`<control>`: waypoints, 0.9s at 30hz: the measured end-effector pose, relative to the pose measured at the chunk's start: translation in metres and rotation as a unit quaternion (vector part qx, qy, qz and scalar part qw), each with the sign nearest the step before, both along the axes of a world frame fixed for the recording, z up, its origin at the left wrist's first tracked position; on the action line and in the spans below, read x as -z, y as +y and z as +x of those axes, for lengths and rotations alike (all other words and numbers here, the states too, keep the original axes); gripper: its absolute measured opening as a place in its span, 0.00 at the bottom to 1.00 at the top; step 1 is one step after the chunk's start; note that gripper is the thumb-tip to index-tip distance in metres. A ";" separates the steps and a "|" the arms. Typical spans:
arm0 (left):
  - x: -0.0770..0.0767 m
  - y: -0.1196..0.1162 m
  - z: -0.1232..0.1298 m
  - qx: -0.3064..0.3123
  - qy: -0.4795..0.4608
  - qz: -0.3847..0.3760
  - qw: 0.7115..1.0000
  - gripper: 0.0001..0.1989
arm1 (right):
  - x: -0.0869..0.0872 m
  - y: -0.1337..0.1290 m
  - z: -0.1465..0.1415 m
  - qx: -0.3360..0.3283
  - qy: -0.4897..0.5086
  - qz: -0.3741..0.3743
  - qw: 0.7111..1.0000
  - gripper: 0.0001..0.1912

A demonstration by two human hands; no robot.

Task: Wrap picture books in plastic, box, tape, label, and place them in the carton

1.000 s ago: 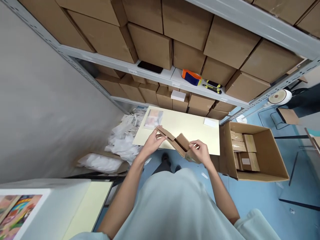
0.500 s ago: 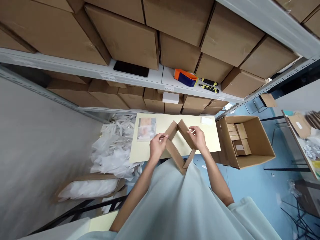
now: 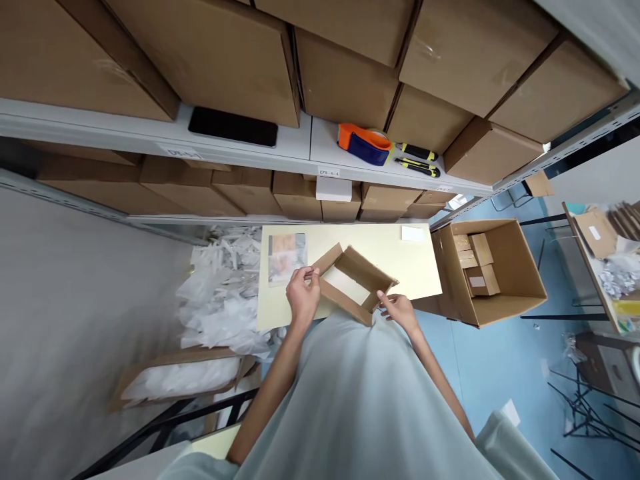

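A small cardboard box is held tilted over the front edge of the pale yellow table. Its four walls stand open as a frame, and pale yellow shows through the middle. My left hand pinches the left corner between thumb and fingers. At the right corner, my right hand grips the box's near end with the thumb on top; some of its fingers are hidden below. Left of the box, a printed sheet in clear plastic lies on the table.
A large open carton with several small boxes stands at the right. White plastic scraps are heaped at the left. Shelves of cartons rise ahead, carrying a black phone, an orange and blue tape dispenser and yellow-black cutters.
The cardboard frame has turned and widened from a diamond into a rectangle. My right hand has moved down from its upper right wall to the near right corner; my left hand still holds the left.
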State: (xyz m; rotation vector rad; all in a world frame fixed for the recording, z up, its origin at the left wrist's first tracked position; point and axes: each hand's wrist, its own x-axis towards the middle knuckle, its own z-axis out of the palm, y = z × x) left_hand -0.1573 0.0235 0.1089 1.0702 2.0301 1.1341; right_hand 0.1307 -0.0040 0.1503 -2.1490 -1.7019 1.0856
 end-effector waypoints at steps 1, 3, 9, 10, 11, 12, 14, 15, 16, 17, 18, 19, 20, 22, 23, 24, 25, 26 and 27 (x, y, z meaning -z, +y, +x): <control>0.002 -0.001 0.002 -0.006 0.002 0.003 1.000 0.10 | 0.000 0.007 -0.003 -0.009 -0.012 -0.016 1.000 0.28; 0.003 -0.002 0.007 -0.024 0.008 0.004 1.000 0.11 | -0.004 0.025 -0.007 -0.026 -0.049 -0.045 0.997 0.25; -0.003 -0.001 0.024 -0.060 0.033 -0.025 0.997 0.10 | -0.023 0.077 0.009 -0.074 -0.095 0.019 0.993 0.16; -0.005 -0.001 0.028 -0.056 0.039 -0.029 0.997 0.09 | -0.026 0.084 0.012 -0.087 -0.113 0.041 0.989 0.15; -0.006 0.000 0.033 -0.047 0.047 -0.033 0.997 0.09 | -0.027 0.091 0.014 -0.100 -0.131 0.058 0.985 0.16; -0.007 0.000 0.037 -0.031 0.055 -0.039 0.997 0.09 | -0.028 0.097 0.015 -0.112 -0.147 0.064 0.981 0.17; -0.008 -0.001 0.046 0.020 0.073 -0.052 0.996 0.08 | -0.028 0.108 0.015 -0.128 -0.164 0.056 0.976 0.21; -0.008 -0.002 0.051 0.048 0.082 -0.058 0.994 0.08 | -0.026 0.111 0.015 -0.135 -0.167 0.051 0.975 0.22; -0.009 -0.002 0.055 0.073 0.088 -0.063 0.991 0.08 | -0.024 0.114 0.014 -0.141 -0.167 0.047 0.975 0.23; -0.009 -0.003 0.058 0.093 0.090 -0.067 0.989 0.08 | -0.021 0.115 0.014 -0.146 -0.164 0.046 0.975 0.25; -0.010 -0.003 0.062 0.107 0.090 -0.069 0.988 0.08 | -0.017 0.115 0.014 -0.152 -0.158 0.048 0.975 0.26; -0.010 -0.003 0.065 0.118 0.088 -0.068 0.987 0.08 | -0.012 0.115 0.015 -0.162 -0.148 0.052 0.974 0.26; -0.011 -0.003 0.068 0.128 0.087 -0.063 0.986 0.09 | -0.007 0.113 0.017 -0.177 -0.134 0.058 0.973 0.26; -0.012 0.000 0.073 0.156 0.090 -0.045 0.983 0.10 | 0.004 0.109 0.024 -0.219 -0.095 0.076 0.968 0.25; -0.012 0.001 0.075 0.174 0.092 -0.036 0.980 0.11 | 0.009 0.107 0.029 -0.241 -0.075 0.082 0.964 0.27; -0.011 0.003 0.077 0.194 0.093 -0.030 0.976 0.12 | 0.015 0.105 0.035 -0.259 -0.057 0.084 0.961 0.32; -0.011 0.004 0.077 0.212 0.092 -0.027 0.972 0.14 | 0.020 0.105 0.042 -0.272 -0.040 0.083 0.958 0.38; -0.009 0.006 0.078 0.227 0.091 -0.027 0.969 0.18 | 0.024 0.105 0.049 -0.278 -0.022 0.080 0.957 0.42; -0.008 0.008 0.077 0.236 0.089 -0.028 0.967 0.20 | 0.028 0.106 0.055 -0.278 -0.004 0.080 0.957 0.43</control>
